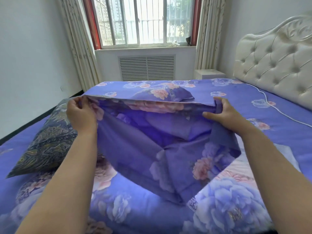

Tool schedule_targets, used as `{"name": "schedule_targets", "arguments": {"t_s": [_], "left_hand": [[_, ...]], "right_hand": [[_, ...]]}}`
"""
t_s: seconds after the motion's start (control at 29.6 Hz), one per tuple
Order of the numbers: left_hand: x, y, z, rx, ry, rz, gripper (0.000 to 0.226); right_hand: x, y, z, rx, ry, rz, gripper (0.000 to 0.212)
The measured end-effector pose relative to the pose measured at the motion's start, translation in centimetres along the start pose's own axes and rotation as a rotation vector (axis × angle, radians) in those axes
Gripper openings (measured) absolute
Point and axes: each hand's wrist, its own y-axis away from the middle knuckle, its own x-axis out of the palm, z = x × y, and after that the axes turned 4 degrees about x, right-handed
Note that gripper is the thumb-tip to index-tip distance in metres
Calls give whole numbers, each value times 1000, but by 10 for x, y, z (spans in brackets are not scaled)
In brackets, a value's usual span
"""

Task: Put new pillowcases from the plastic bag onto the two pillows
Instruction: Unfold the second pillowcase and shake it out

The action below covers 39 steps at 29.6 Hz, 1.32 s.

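Observation:
I hold a purple floral pillowcase (168,146) stretched out above the bed. My left hand (81,114) grips its upper left corner and my right hand (221,112) pinches its upper right corner, so the cloth hangs down between my arms. Behind it, near the far side of the bed, lies a pillow (162,93) in the same purple floral print. On the left rests a pillow in a dark paisley cover (45,147). A pale plastic bag (285,152) shows partly at the right, under my right forearm.
The bed (278,132) carries a matching purple floral sheet. A white cable (276,108) runs across its right part. A cream tufted headboard (276,65) stands at the right, with a small white nightstand (209,74) and a curtained window (145,21) beyond.

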Motion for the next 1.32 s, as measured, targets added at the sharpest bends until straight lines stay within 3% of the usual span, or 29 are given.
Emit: {"name": "schedule_targets", "arguments": {"t_s": [0.1, 0.2, 0.27, 0.37, 0.44, 0.51, 0.57, 0.74, 0.84, 0.94, 1.01, 1.15, 1.32], "left_hand": [[-9, -3, 4, 99, -213, 64, 32], [-16, 3, 15, 238, -582, 222, 31], [-20, 5, 22, 187, -762, 392, 30], [-29, 9, 30, 56, -889, 563, 29], [-34, 14, 30, 23, -764, 526, 27], [-36, 19, 24, 11, -569, 430, 26], [-38, 20, 10, 13, -377, 277, 25], [-48, 18, -37, 97, -10, -52, 32], [-55, 19, -58, 219, 57, -65, 40], [-59, 25, -77, 354, 108, -4, 55], [-64, 28, -93, 386, 97, -9, 50], [-76, 31, -112, 580, 7, -111, 27], [-80, 25, -132, 698, -85, -203, 33]], "right_hand": [[-12, 2, -2, -33, 134, -176, 22], [-11, 5, -3, -28, 391, -393, 29], [-9, 9, -3, 2, 535, -427, 19], [-10, 8, -4, 96, 435, -410, 18], [-8, 6, -2, 168, 123, -398, 16], [-6, 9, 9, 302, -415, -393, 20], [-2, 14, 21, 294, -777, -431, 32], [-8, 37, 55, -104, -421, -808, 32], [-13, 45, 72, -310, -278, -830, 44], [-14, 57, 83, -368, -96, -805, 80], [-20, 67, 90, -385, -94, -807, 87], [-39, 82, 103, -412, 124, -925, 28], [-53, 84, 119, -503, 157, -1092, 21]]}}
